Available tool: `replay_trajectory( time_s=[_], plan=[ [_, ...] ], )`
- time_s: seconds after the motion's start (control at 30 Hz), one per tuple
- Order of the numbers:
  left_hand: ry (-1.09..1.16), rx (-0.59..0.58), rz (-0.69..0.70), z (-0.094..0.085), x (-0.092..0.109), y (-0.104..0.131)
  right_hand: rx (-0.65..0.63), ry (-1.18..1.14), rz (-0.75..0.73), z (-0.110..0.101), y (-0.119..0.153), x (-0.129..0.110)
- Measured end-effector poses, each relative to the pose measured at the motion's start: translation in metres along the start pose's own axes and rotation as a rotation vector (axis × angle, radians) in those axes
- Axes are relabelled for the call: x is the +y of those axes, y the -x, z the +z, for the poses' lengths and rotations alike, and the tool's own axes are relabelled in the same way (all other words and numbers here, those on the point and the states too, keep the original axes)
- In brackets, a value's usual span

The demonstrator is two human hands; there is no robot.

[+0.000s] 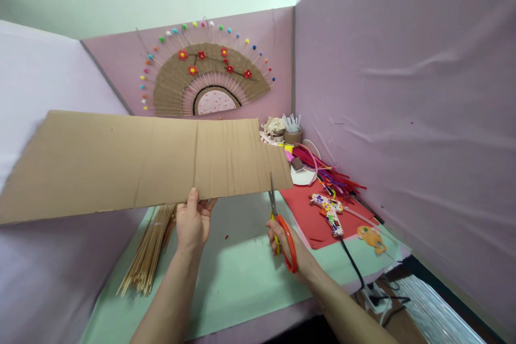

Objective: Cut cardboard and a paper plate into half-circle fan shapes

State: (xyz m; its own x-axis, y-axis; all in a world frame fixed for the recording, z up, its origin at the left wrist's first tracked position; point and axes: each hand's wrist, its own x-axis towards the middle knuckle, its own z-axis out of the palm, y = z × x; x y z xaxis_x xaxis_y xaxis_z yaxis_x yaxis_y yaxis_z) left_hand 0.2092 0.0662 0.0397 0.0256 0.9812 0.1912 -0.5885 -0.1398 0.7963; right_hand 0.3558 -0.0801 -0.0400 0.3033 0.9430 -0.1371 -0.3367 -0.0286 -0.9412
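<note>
**Cardboard sheet in left hand, scissors at its lower edge**

Clock centred on my head feed. Cardboard sheet [149,161]: 9 o'clock, raised above the green table cover [237,290], tilted, stretching in to centre. My left hand [194,221], 8 o'clock, is closed on its lower edge, thumb in front, fingers mostly hidden behind. My right hand [284,244], 5 o'clock, is wrapped round the handles of the scissors [279,219]; one blade shows against the sheet's face near its right end. How far the blades are parted, can't tell.

Containers: brown cup [293,136], between 2 and 3 o'clock, holds upright translucent sticks [291,122] poking above the rim. Just beside it, a pale bundle [274,124]; can't tell what it sits in.

Further out: pipe cleaners [328,169] in a loose heap past 3. Patterned glue gun [331,214] on red sheets [306,226], 4 o'clock. Thin wooden sticks [145,260], bundled, 8 o'clock. Fan-shaped decoration [171,78] on the partition, 11 o'clock.
</note>
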Motion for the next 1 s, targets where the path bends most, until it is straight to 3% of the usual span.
replay_trajectory(
  time_s=[0.27,0.7,0.9,1.0],
  plan=[
    [-0.005,-0.007,-0.012,-0.001,0.001,-0.001,0.021,0.038,-0.045,0.002,-0.003,-0.003],
    [0.042,-0.006,-0.009,0.002,0.001,0.0,0.125,0.029,0.022,0.008,-0.009,0.002],
    [-0.027,-0.13,-0.157,0.014,0.006,0.01,0.116,0.024,0.006,0.004,-0.006,0.005],
    [-0.08,-0.132,-0.162,0.016,0.006,0.012,0.09,-0.027,0.006,0.002,-0.006,0.003]
  ],
)
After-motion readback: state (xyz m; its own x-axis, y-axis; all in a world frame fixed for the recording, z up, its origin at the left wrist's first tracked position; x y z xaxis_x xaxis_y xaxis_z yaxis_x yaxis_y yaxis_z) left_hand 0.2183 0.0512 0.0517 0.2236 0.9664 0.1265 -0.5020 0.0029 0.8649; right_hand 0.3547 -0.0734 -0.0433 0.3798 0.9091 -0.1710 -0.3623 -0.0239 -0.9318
